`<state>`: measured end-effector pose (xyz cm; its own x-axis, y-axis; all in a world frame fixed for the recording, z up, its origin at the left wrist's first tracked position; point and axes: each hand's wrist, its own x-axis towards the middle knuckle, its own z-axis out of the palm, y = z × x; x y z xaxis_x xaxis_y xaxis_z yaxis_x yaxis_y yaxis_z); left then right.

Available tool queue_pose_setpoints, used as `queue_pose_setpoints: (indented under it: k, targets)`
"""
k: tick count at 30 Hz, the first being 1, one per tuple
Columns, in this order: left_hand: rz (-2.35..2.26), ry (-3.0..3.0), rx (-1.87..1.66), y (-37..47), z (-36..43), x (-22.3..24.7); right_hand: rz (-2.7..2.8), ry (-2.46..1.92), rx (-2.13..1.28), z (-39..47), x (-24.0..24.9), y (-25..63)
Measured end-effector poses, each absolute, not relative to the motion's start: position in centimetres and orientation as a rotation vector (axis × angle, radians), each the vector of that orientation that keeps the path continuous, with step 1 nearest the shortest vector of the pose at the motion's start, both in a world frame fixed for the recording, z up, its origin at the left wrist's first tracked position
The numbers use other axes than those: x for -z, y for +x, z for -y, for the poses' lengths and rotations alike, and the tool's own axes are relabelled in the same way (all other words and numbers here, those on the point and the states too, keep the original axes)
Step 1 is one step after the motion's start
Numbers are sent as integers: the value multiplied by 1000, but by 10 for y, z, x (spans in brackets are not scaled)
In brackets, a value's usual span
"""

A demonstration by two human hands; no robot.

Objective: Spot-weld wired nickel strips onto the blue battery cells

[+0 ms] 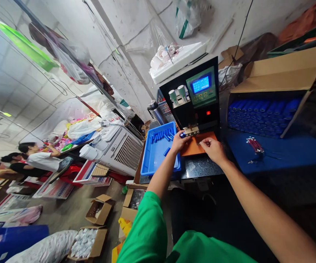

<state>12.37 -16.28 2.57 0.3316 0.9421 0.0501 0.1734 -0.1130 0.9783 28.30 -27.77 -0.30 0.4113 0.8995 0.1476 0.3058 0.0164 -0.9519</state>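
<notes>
My left hand [178, 141] is closed around a blue cylindrical battery cell [183, 135], whose end shows at the fingertips, close to the metal head [191, 130] of a black spot welding machine [171, 96]. Over the orange work plate [187, 149], my right hand [212, 148] has thumb and fingers pinched together; what they hold is too small to make out. Left of my left hand is a blue tray [154, 164] with several blue cells [162, 135] lying in it. The machine's screen [200, 84] is lit blue.
To the right, an open cardboard box [273, 82] holds rows of blue cells. Thin red-and-white leads [253, 145] lie before it on a blue surface. A steel flask [158, 112] stands behind the tray. Boxes cover the floor at left; people [41, 160] sit farther back.
</notes>
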Motion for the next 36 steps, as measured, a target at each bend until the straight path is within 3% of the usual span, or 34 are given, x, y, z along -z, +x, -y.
queue_pose_setpoints:
  k: [9, 16, 21, 23, 28, 30, 36]
  targets:
    - [-1019, 1686, -774, 116, 154, -27, 1117, -1558, -613, 277, 4, 284]
    - [-904, 1632, -894, 113, 161, -28, 1115, -1594, -564, 277, 11, 286]
    - [-955, 1689, -1038, 53, 176, -47, 1130, -1608, -552, 281, 11, 288]
    - [-1036, 1939, -930, 18, 187, -56, 1136, -1604, -535, 282, 11, 288]
    - [-1006, 2445, -26, -41, 211, -61, 1155, -1595, -517, 282, 16, 288]
    - [-999, 2484, 179, -46, 213, -56, 1153, -1591, -509, 281, 18, 288]
    - [-1137, 2554, 59, -30, 202, -34, 1124, -1588, -508, 282, 17, 286]
